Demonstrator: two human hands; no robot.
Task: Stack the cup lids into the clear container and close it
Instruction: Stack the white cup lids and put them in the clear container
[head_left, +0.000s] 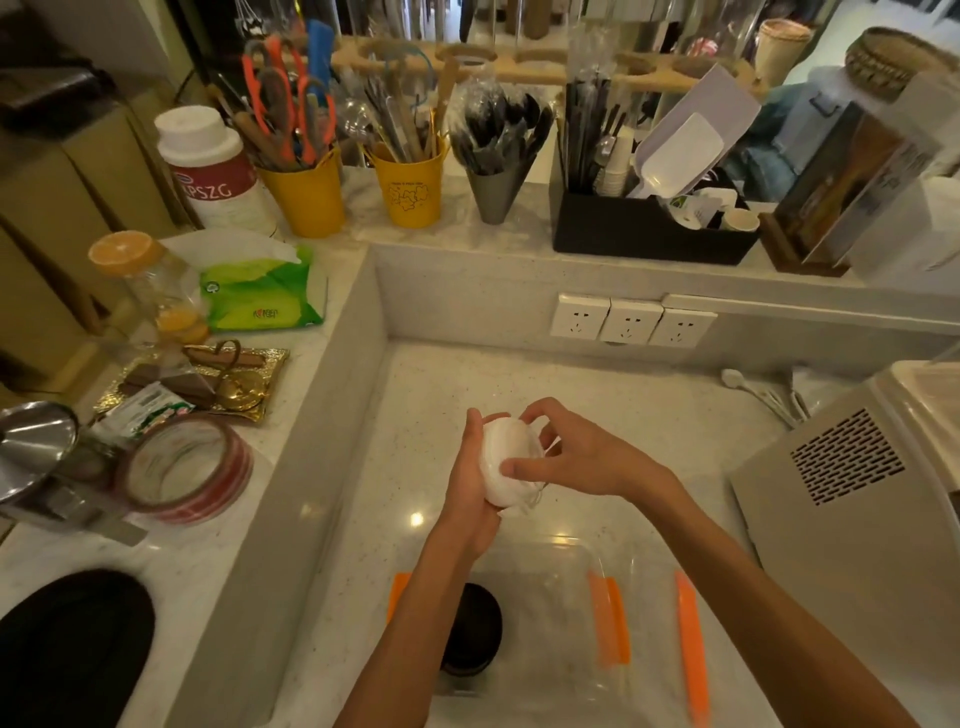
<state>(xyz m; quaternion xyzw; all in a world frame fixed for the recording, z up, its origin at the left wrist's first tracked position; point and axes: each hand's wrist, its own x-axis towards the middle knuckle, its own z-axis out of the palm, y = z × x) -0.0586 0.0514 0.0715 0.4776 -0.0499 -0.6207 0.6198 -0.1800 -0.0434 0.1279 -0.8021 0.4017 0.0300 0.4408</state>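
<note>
A stack of white cup lids (500, 460) in a thin clear plastic wrap is held above the lower counter. My left hand (470, 483) cups the stack from the left side. My right hand (569, 457) pinches the wrap at the stack's right end. Below my arms stands the clear container (561, 613) with orange clasps (608, 618), open at the top. A stack of black lids (475, 631) stands inside its left part. A further orange strip (691, 649) lies to the container's right; whether it belongs to a lid I cannot tell.
A beige machine (852, 499) fills the right side. Wall sockets (631, 319) sit on the back wall. On the raised left ledge are tape rolls (187, 470), a gold tray (208, 379), a tissue pack (262, 293), a jar and yellow utensil buckets (311, 200).
</note>
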